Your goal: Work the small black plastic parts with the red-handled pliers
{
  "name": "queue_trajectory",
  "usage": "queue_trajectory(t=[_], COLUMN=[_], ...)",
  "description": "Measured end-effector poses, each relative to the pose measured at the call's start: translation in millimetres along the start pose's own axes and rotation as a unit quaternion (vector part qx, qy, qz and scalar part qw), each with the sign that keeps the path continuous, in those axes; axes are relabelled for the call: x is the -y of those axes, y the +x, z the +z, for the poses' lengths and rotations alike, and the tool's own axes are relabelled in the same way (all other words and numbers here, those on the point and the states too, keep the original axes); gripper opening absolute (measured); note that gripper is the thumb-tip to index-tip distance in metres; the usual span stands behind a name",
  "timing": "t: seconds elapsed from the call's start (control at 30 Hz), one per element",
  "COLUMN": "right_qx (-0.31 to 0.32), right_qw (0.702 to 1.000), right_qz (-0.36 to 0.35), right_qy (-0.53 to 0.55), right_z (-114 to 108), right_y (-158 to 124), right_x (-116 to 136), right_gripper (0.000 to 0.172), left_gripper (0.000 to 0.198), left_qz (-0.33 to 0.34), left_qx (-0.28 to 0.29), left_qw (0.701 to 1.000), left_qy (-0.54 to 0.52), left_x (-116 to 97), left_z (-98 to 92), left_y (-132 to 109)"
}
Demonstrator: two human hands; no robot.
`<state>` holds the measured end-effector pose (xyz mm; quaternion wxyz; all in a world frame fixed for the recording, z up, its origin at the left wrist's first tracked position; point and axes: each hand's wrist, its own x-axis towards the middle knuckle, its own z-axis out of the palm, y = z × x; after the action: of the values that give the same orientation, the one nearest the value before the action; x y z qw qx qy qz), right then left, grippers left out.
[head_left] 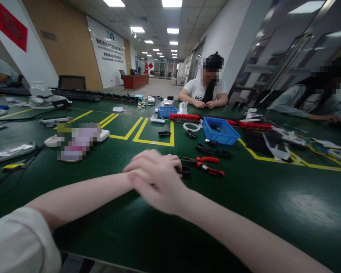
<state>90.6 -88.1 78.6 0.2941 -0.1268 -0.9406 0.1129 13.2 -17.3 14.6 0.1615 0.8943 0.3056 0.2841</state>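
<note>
My right hand (159,182), smeared by motion, crosses over my left wrist and hides most of my left hand. Beyond it, some curled fingers of my left hand (174,161) show. A small black part (185,172) sits right at those fingers; its kind is unclear. Just past the hands lie red-handled pliers (206,163) on the green table (244,197), jaws pointing left. More small black parts (202,148) are scattered behind the pliers, one of them (165,133) inside a yellow-taped outline.
A blue bin (220,131) holds a dark item, beside a white ring (191,127) and red strips (184,116). On the left lie a blurred-out phone-like object (81,142) and a grey device (13,152). A person (206,85) sits opposite; another (309,94) is at right.
</note>
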Motion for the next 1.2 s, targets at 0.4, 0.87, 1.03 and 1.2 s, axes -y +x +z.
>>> queue_trajectory(t=[0.4,0.87,1.03,1.2], right_qx=[0.239,0.112,0.027,0.03], right_qw=[0.954,0.98,0.936,0.915], right_qz=[-0.058,0.075,0.237,0.273], right_qy=[0.17,-0.147,-0.259,-0.295], right_z=[93.2,-43.2,-86.3,-86.5], right_y=[133.4,-19.9,-135.4,-170.0], right_x=[9.0,-67.9,-115.2,-131.8], right_gripper=[0.025,0.025,0.033,0.049], left_gripper=[0.011,0.026,0.012,0.009], left_qz=[0.008,-0.073,-0.001,-0.022], left_qx=[0.061,-0.024,0.037,0.063], left_qw=[0.998,0.995,0.998,0.994], left_qy=[0.024,-0.058,-0.058,-0.082], left_x=[0.2,2.2,-4.5,-6.9], left_z=[-2.2,-6.0,-9.6,-13.4], left_y=[-2.3,3.5,-2.6,-2.5])
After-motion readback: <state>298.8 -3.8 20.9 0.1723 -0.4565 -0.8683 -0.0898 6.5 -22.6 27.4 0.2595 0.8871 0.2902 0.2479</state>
